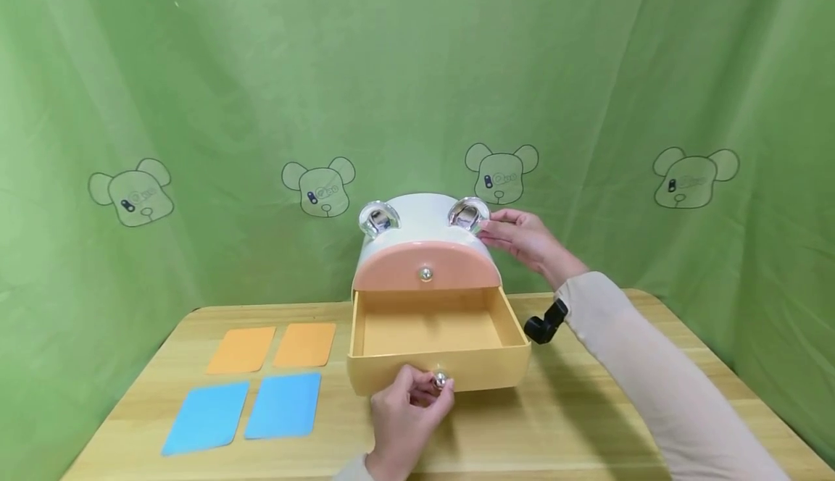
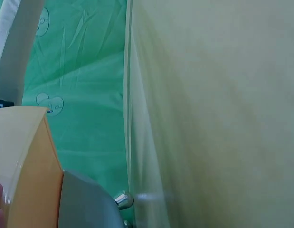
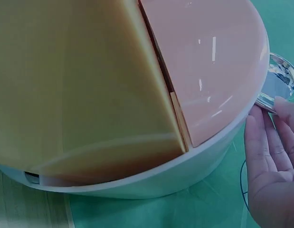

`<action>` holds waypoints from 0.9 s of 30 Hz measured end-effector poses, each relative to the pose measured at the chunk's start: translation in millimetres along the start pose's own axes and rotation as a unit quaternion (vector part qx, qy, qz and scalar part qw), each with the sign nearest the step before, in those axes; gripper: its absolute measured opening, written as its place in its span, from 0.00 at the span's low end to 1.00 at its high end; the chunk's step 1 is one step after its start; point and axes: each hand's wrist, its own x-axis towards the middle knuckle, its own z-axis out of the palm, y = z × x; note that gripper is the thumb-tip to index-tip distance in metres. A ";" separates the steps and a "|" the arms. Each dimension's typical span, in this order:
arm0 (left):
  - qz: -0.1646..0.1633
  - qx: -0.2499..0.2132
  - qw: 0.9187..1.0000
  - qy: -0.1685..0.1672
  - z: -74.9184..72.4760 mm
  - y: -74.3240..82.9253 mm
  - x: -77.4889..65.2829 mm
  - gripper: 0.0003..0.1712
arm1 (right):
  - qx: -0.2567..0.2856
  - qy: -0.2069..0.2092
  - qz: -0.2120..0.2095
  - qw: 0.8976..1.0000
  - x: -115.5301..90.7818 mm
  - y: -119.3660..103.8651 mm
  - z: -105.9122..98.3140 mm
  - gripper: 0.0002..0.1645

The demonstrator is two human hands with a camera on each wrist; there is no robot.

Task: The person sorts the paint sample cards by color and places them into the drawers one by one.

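Green curtain [image 1: 404,68], 4 bear prints [image 1: 501,185], lettering [image 1: 695,182] illegible | left hand [image 1: 407,417] pinches drawer knob [image 1: 440,380] | right hand [image 1: 527,240] pinches silver ear [image 1: 469,214]

I am apparently working in a curtained staging booth; green, bear-printed cloth [image 1: 417,68] is hanging behind and beside my desk [image 1: 274,459].

Head view bright and even, a soft shadow [image 1: 590,405] crossing the desk [image 1: 522,437] toward its near edge; wrist views dimmer, cooler, the right one with glare streaks on the pink drawer front [image 3: 220,71].
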 end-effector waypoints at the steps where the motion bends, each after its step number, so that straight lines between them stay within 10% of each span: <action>1: 0.002 -0.002 1.000 0.001 -1.1 1.1 -0.6 0.15 | 0.000 -0.003 -0.002 1.000 0.4 0.4 -0.5 0.09; 27: -0.069 -0.030 0.997 0.017 -19.2 20.8 -19.4 0.19 | 0.010 0.022 -0.011 1.000 0.5 6.4 1.6 0.12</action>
